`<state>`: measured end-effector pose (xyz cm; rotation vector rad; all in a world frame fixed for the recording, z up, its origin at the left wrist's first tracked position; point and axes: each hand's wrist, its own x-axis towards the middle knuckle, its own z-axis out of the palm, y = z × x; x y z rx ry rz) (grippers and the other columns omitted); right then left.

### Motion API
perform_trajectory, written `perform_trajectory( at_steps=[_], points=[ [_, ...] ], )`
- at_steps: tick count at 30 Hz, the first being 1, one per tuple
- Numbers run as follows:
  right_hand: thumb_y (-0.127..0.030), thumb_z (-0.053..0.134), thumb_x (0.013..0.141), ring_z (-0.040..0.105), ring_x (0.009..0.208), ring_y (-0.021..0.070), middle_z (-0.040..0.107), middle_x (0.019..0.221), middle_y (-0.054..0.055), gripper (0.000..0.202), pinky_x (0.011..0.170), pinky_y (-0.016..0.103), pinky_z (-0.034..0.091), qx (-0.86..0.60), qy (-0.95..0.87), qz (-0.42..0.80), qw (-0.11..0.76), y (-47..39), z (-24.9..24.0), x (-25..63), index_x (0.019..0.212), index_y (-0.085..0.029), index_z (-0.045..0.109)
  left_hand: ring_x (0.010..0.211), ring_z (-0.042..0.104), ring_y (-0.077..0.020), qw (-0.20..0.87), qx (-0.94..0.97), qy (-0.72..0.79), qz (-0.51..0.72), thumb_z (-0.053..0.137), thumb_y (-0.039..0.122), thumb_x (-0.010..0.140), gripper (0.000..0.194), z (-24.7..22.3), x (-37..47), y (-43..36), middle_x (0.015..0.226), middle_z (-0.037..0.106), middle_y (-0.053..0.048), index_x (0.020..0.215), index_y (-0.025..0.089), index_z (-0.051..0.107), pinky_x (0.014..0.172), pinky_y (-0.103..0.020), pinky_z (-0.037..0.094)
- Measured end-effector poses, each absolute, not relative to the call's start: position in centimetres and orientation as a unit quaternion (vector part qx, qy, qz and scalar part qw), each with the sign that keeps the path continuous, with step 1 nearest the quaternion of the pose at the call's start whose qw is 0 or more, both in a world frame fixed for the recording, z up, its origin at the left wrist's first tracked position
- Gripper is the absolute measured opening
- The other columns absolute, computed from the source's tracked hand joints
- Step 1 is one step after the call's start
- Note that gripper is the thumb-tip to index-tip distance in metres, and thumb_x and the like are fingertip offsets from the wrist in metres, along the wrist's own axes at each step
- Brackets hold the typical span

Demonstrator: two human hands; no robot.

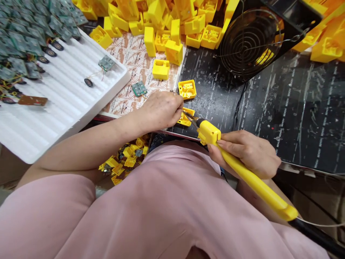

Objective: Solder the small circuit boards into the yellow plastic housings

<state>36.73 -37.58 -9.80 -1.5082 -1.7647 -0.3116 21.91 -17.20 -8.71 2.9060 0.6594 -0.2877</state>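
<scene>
Small open yellow case [185,121] sits at the near edge of the table [269,118], partly covered by fingers. Directions below are taken from it, 12 o'clock pointing away from the wearer.

Left hand [163,108]: at 9 o'clock, against the case, fingers curled and bunched; whether they grip the case or something small inside is hidden. Right hand [246,153]: at 4 o'clock, wrapped round a yellow-handled tool [253,184], whose thin metal tip reaches over the case; contact cannot be made out.

Second open case [188,90]: 12 o'clock, just beyond. Green circuit board [138,89]: 10 o'clock, flat on patterned paper [121,77]. Pile of yellow cases [161,16]: 11 o'clock, farther out. Black fan [249,45]: 1 o'clock, standing on the table's black covering. White tray [61,97]: 9 to 10 o'clock, ridged, bearing a heap of wired boards [35,27] at its far left. Below table level, 8 o'clock: loose yellow parts [129,162].
</scene>
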Motion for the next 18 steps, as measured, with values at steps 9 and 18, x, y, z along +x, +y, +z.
perform_trajectory(
  at_steps=[9, 18],
  points=[
    [-0.019, 0.083, 0.089, 0.070, 0.060, 0.0103, 0.075, 0.075, -0.004, 0.022, 0.044, 0.020, 0.046, -0.612, -0.664, -0.124, 0.410, -38.6, -9.7, 37.8, 0.087, -0.023, 0.061, 0.094, 0.075, -0.0310, 0.060, 0.969, 0.218, -0.096, 0.046, 0.023, 0.092, 0.036, -8.9, 22.0, -17.2, 0.093, 0.078, -0.013, 0.105, 0.012, 0.077, 0.082, -0.039, 0.055],
    [-0.015, 0.083, 0.085, 0.071, 0.067, 0.0153, 0.077, 0.087, -0.001, 0.033, 0.055, 0.028, 0.056, -0.635, -0.589, -0.080, 0.494, -39.3, -11.3, 37.3, 0.114, -0.026, 0.071, 0.101, 0.072, -0.0256, 0.135, 0.971, 0.193, 0.030, 0.049, 0.032, 0.097, 0.030, -9.4, 20.1, -16.4, 0.104, 0.079, -0.008, 0.094, 0.019, 0.077, 0.092, -0.039, 0.053]
  ],
)
